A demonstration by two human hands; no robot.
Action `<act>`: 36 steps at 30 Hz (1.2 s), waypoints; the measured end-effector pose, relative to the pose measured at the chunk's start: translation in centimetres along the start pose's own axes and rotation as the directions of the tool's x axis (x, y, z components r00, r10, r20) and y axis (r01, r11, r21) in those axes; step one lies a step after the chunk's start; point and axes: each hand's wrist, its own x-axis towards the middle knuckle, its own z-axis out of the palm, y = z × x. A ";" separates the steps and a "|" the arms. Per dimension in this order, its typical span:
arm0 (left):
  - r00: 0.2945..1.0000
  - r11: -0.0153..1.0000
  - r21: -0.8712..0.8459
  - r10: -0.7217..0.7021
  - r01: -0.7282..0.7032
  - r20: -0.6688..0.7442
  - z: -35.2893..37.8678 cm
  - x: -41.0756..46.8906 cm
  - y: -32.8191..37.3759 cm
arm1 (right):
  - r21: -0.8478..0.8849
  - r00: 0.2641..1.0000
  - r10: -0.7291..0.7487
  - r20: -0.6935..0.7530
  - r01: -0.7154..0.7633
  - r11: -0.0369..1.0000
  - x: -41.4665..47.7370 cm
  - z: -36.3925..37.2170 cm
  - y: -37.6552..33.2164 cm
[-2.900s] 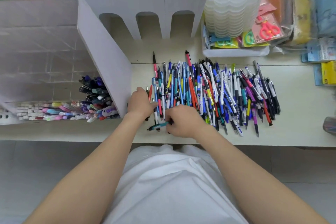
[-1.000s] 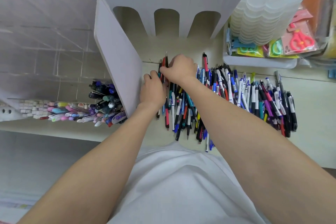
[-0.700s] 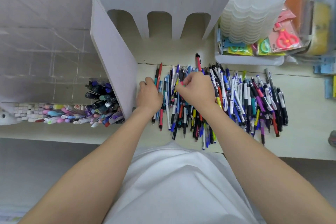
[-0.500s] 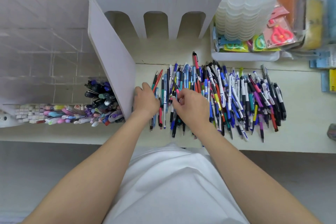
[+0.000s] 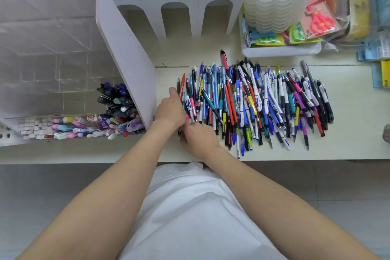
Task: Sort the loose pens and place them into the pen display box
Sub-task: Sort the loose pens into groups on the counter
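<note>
Down toward the near edge of the table comes the right hand. Half a second back it is up in the pile; now it sits just under the left hand, almost touching it. The left hand stays in its old spot, at the left side of the loose pens, just beside the white board. I think it waits there to keep the picked pens apart from the rest.

The left hand's pointing finger lies straight along the pens. I cannot tell if its other fingers hold any. The right hand's fingers are curled by the low ends of some pens, near a pink pen, but I cannot tell if they pinch one.

The pile looks the same as before, and most pens are not sorted yet. The pen display box stands on the other side of the board, with some pens already inside. It is close, so the reach is short.
</note>
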 end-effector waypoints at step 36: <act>0.990 0.887 -0.456 -0.118 0.068 -0.082 4.2 1.4 8.7 | 0.545 0.813 0.502 -0.296 -0.288 0.788 -10.1 -2.7 7.7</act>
